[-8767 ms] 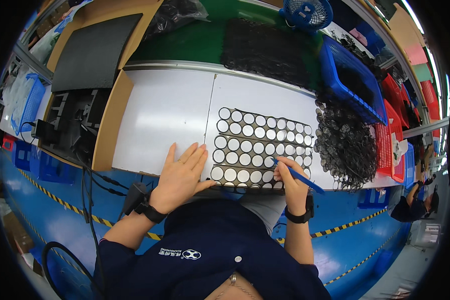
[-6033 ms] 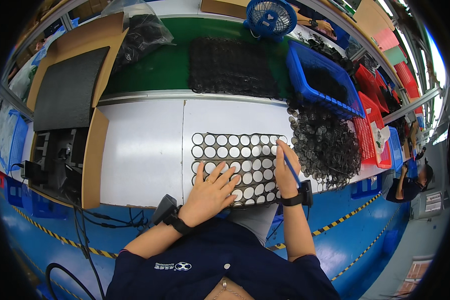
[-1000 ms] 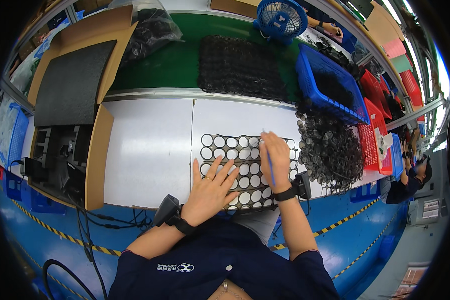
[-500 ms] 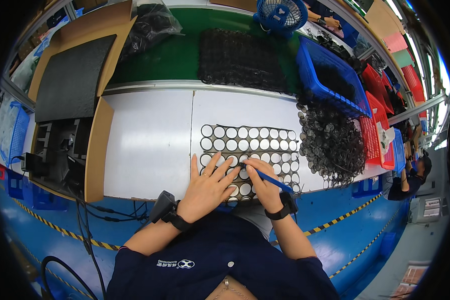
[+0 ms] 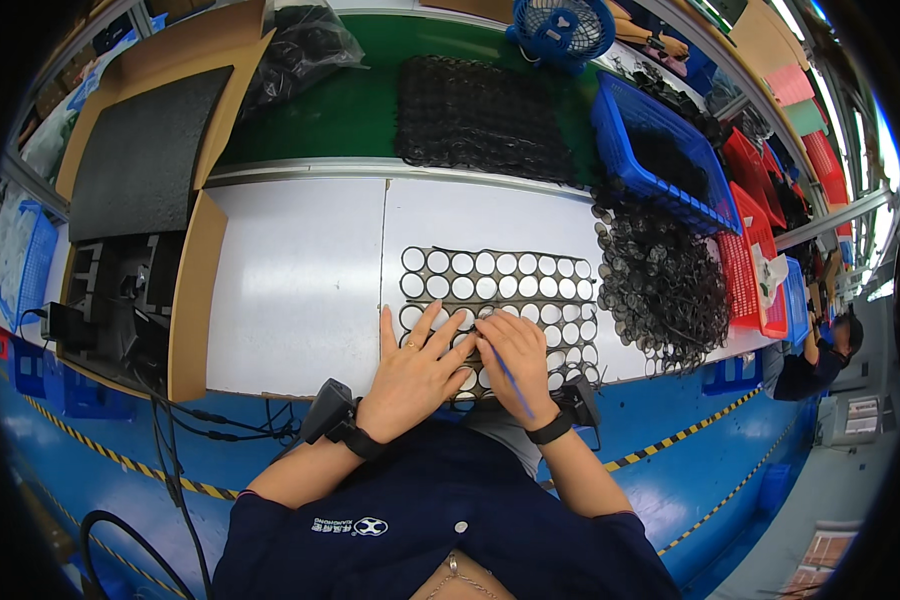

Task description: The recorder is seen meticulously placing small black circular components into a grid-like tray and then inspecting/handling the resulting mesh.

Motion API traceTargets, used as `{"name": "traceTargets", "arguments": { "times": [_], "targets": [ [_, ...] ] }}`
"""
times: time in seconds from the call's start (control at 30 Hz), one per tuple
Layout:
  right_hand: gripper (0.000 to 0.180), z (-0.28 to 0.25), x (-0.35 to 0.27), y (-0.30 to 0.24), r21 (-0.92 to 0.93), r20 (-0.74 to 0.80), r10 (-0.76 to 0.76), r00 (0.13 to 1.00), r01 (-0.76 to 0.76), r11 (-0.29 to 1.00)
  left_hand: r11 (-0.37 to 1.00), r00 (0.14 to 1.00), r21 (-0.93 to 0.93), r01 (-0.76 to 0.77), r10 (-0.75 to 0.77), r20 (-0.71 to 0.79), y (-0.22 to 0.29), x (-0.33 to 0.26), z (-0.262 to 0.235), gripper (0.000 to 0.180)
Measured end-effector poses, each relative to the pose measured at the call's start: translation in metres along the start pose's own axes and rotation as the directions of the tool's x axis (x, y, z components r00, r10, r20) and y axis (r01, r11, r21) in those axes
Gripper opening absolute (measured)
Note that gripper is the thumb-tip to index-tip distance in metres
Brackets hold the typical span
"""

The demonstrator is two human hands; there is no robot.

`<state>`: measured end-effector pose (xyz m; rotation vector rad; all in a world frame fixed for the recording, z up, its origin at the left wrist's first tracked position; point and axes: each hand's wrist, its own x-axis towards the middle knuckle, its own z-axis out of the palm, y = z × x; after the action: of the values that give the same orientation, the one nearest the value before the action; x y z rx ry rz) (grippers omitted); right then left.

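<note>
On the white table [image 5: 300,280], close to its near edge, lies a dark tray [image 5: 500,300] of round cells set in rows, most of them showing pale circles. The person's left hand [image 5: 415,365] lies flat on the tray's near left corner, fingers spread wide and pressing down on the cells, holding nothing; a ring shows on one finger and a dark watch sits on the wrist. The right hand [image 5: 515,355] rests just beside it, the two nearly touching, its fingertips bent down onto a cell in the tray's middle rows. This hand is closed around a thin blue tool [image 5: 510,382], which runs back along the hand toward the wrist; whether its tip touches the tray cannot be told.

Just right of the tray, spilling toward the table's right end, is a heap of small dark rings [image 5: 665,290]. Behind the heap stands a blue basket [image 5: 660,150] with more dark parts inside. On the green belt [image 5: 340,110] beyond the table lies a stack of black mesh trays [image 5: 480,115], and a small blue fan [image 5: 567,28] stands further back. To the left, an open cardboard box [image 5: 185,300] holds a dark foam sheet [image 5: 140,150].
</note>
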<state>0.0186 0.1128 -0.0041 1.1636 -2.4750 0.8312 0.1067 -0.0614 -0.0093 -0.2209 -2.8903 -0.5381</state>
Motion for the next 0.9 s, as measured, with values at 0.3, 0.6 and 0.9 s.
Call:
{"name": "traceTargets", "arguments": {
  "times": [0.3, 0.6, 0.9],
  "targets": [
    [0.023, -0.029, 0.029, 0.053, 0.201, -0.208, 0.315, 0.926, -0.275, 0.94, 1.0, 0.999, 0.004, -0.019, 0.019, -0.043, 0.002, 0.001, 0.0, 0.048],
    [0.019, -0.016, -0.026, -0.009, 0.429, 0.068, 0.367, 0.928, -0.359, 0.829, 0.993, 0.993, -0.069, -0.095, 0.09, -0.073, -0.001, -0.015, -0.001, 0.04],
    [0.017, -0.017, -0.023, -0.012, 0.382, 0.057, 0.336, 0.94, -0.331, 0.863, 0.994, 0.993, -0.067, -0.084, 0.078, -0.087, -0.001, -0.014, 0.001, 0.037]
  ]
}}
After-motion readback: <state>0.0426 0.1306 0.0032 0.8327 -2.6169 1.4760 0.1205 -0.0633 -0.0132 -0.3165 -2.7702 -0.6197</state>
